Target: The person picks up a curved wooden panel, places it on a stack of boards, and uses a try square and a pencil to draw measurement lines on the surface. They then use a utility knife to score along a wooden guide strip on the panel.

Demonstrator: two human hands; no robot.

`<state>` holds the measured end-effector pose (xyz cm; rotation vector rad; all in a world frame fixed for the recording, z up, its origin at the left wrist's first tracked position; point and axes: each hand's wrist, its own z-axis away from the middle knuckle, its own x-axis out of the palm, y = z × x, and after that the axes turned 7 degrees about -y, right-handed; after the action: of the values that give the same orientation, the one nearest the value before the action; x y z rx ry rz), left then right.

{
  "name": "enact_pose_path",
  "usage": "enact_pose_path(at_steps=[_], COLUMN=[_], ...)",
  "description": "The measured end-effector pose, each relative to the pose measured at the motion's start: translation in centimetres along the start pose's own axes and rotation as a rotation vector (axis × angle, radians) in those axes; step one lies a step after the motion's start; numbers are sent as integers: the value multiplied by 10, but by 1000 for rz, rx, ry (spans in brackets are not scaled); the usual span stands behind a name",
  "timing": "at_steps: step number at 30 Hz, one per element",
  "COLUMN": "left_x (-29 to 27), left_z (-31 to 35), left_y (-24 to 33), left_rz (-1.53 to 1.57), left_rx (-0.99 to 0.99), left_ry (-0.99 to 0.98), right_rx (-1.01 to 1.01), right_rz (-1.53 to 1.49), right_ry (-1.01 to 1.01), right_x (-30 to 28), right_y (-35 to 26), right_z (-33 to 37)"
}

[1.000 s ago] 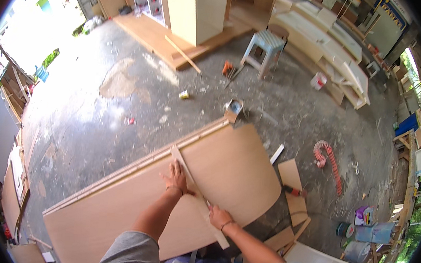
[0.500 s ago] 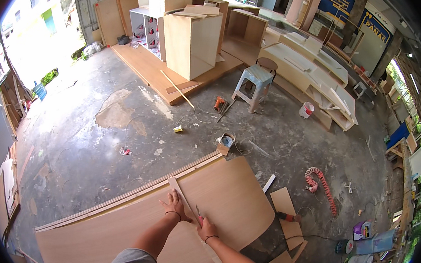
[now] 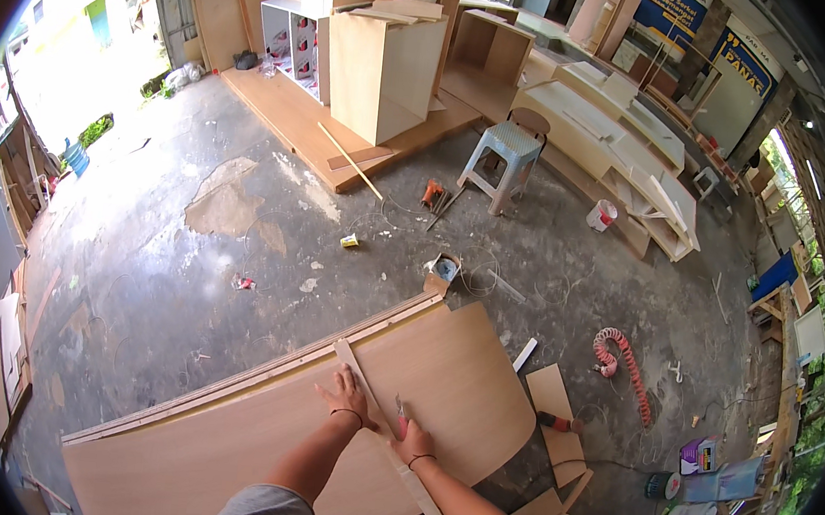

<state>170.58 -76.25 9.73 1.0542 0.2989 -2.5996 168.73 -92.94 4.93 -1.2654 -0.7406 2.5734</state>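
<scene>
A large thin plywood sheet point(image 3: 466, 370) with a rounded right end lies in front of me. Across it, slanting from its far edge toward me, rests a straight wooden strip point(image 3: 412, 486). My left hand point(image 3: 345, 399) lies with spread fingers on the sheet, pressing at the strip's left side. My right hand point(image 3: 413, 444) is closed around a red-handled cutter point(image 3: 403, 422), just right of the strip. Its thin metal tip points away from me, over the sheet. Whether the tip touches the wood I cannot tell.
Beyond the sheet stand an open tin point(image 3: 445, 268), an orange power tool point(image 3: 433, 194) and a plastic stool point(image 3: 502, 162). Cabinet boxes point(image 3: 355, 76) occupy the back. At right are wood offcuts point(image 3: 557, 398), a coiled red hose point(image 3: 631, 365) and a clear plastic tub point(image 3: 727, 478).
My right hand and the cutter have shifted slightly right, so the metal tip stands clear of the strip's edge. My left hand stays pressed at the strip. The whole view has tilted a little.
</scene>
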Motion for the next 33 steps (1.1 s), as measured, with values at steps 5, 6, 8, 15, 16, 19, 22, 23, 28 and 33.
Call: enact_pose_path(at_steps=[5, 6, 8, 15, 16, 19, 22, 23, 28, 33], left_x=[-2, -1, -1, 2, 3, 5, 8, 11, 14, 12], left_z=[-2, -2, -3, -9, -10, -13, -19, -18, -22, -20], left_y=[3, 4, 4, 5, 4, 3, 0, -2, -4, -3], left_rz=[-13, -13, 3, -25, -20, -11, 52, 80, 32, 37], left_rx=[-7, -17, -3, 5, 9, 20, 63, 94, 42, 47], left_ry=[-7, -3, 14, 24, 29, 27, 19, 44, 26, 42], right_rx=[-49, -72, -27, -293, -294, -310, -178, -123, -127, -213], right_rz=[46, -30, -148, -206, -201, -244, -323, -311, -269, -164], right_ry=[-127, -84, -21, 83, 77, 45, -18, 2, -35, -102], right_x=[-14, -17, -24, -45, -48, -57, -63, -63, -45, -24], right_y=[-3, -3, -4, 15, 16, 18, 12, 9, -11, -40], right_z=[-5, -5, -5, -12, -15, -19, -25, -23, -33, -63])
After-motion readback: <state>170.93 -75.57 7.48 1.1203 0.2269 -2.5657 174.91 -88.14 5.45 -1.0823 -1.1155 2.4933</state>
